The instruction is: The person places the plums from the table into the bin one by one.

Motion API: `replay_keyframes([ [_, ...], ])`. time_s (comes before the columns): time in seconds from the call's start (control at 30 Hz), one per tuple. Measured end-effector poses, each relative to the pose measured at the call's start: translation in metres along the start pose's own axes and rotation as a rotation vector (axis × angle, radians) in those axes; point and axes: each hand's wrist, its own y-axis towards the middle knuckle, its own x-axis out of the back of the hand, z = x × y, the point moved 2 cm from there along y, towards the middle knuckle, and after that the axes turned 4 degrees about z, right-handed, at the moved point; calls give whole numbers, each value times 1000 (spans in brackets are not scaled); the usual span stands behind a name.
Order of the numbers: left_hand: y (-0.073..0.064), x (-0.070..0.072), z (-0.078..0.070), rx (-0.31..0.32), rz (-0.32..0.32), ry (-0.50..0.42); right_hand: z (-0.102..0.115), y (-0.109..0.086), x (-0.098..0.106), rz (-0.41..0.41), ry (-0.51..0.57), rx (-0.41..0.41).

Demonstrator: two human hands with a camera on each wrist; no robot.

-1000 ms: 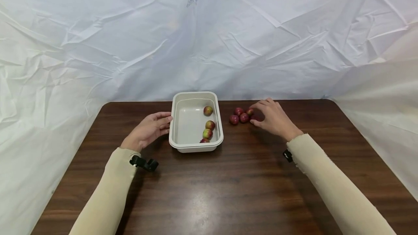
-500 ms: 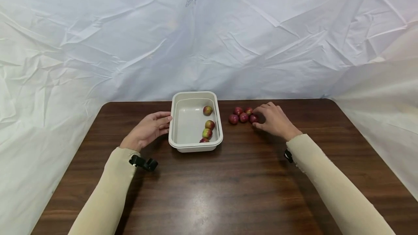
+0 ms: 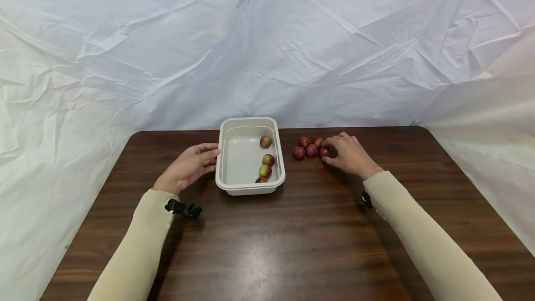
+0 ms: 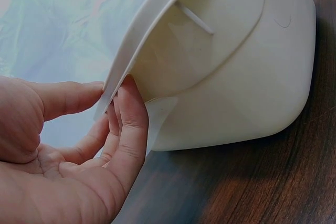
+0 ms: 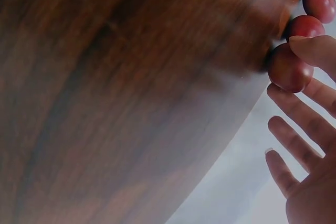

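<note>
A white rectangular plastic container point(image 3: 251, 190) stands at the far middle of the table, with several red-and-green plums point(image 3: 265, 171) along its right side. My left hand point(image 3: 185, 166) pinches its left rim; in the left wrist view the thumb lies on the lip point(image 4: 131, 38) and fingertips come from beneath. To the right, several dark red plums point(image 3: 298, 153) lie bunched on the wood. My right hand point(image 3: 351, 156) holds the rightmost plum point(image 5: 290, 69) between thumb and fingers, while other fingers stay spread in the right wrist view.
The dark wooden table point(image 3: 259, 240) ends just behind the container and fruit. A white creased sheet point(image 3: 292, 50) hangs around the back and sides. Each wrist wears a black strap, the left wrist's mount point(image 3: 184, 209) jutting toward the middle.
My right hand has drawn slightly toward me and settled around the rightmost plum, which it largely covered one second ago. My left hand and the container have stayed put.
</note>
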Motion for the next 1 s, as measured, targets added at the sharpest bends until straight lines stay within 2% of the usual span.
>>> replay_keyframes([
  [0.47,-3,-1,-3,-6,5,5,4,-9,13,-52,-16,32],
  [1.0,-3,0,-1,-12,3,10,32,-13,33,-114,10,114],
])
